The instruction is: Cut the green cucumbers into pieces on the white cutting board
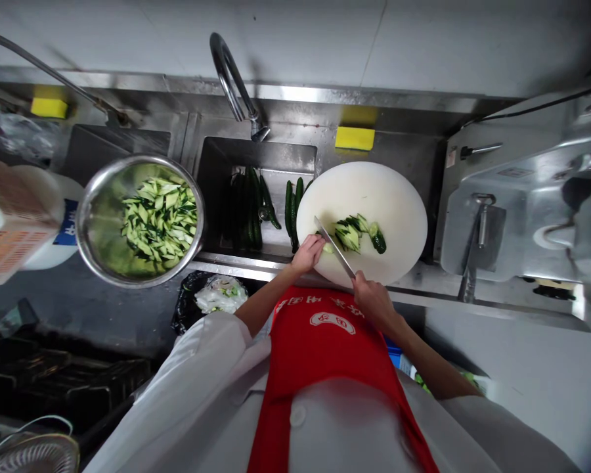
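My right hand [373, 300] is wrapped round the handle of a knife [339, 255], its blade slanting up and left over a round white cutting board [394, 190]. At the left of the blade, my left hand [308, 253] has its fingers bent down on a piece of cucumber [328, 248], mostly hidden by the fingers and the blade. Sliced cucumber [347, 236] lies just right of the knife, with a dark green cucumber end [378, 239] beyond it. Whole cucumbers [294, 205] rest against the board's left side.
More whole cucumbers [251, 207] lie in the sink [280, 161] under a curved faucet [231, 72]. A steel bowl [83, 226] of cut cucumber [158, 223] stands left. Behind the board is a yellow block [354, 138]; a slicing machine [507, 223] is right. A bag-lined bin [187, 303] sits below.
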`<state>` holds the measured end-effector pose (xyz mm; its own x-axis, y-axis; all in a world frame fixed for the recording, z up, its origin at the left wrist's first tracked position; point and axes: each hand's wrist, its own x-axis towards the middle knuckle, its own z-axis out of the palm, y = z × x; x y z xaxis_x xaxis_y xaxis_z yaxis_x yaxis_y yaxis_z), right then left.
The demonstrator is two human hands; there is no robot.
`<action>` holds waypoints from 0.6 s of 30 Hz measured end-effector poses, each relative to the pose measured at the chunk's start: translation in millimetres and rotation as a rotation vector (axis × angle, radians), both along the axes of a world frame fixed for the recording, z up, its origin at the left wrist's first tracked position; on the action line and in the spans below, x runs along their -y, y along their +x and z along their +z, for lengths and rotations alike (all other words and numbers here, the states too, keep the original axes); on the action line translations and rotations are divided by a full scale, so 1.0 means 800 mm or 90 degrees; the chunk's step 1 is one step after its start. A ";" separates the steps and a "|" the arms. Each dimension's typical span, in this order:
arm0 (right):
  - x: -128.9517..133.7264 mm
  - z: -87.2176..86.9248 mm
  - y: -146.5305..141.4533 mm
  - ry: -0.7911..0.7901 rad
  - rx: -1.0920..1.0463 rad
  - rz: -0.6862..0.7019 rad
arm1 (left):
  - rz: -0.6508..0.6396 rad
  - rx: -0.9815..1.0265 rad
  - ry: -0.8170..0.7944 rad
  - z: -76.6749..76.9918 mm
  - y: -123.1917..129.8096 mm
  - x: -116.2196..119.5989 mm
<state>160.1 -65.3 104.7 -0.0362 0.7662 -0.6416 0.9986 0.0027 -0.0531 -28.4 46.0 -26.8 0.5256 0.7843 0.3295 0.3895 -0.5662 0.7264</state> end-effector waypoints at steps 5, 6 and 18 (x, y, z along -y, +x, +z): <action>-0.004 0.001 -0.002 -0.011 -0.002 0.002 | 0.008 -0.020 0.008 -0.003 0.001 0.003; -0.004 0.001 -0.002 -0.003 -0.006 0.003 | 0.011 -0.019 0.010 -0.003 0.001 0.003; -0.002 0.000 -0.005 0.005 -0.004 -0.009 | -0.004 0.022 0.020 -0.009 -0.007 0.001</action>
